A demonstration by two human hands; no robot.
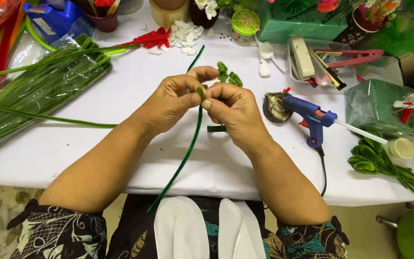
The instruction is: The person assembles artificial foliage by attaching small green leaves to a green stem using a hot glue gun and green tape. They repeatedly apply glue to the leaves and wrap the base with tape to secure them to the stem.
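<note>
Hands meet above the middle of a white desk (120,96), seen from the person's own head. Left hand (171,100) and right hand (233,108) are both closed in a pinch, fingertips touching, gripping the upper part of a long green stem (188,148). The stem runs from the fingers down toward the person's lap and also pokes out above the hands. A small green bend of it shows between the thumbs.

Just behind the hands lie small green leaves (229,74). Right of the right hand, a blue glue gun (312,117) rests on the desk, its nozzle by a dark round dish (274,108), its cord hanging over the front edge. Farther right lies a bunch of leafy green stems (384,165) and a small round lid (401,147).

Left of the hands, well apart, a bundle of green stems in clear wrap (39,84) lies slantwise. At the back of the desk sit white petals (185,33), red pieces (152,38), a clear tray (312,60) of tools, and a green box (303,29).
</note>
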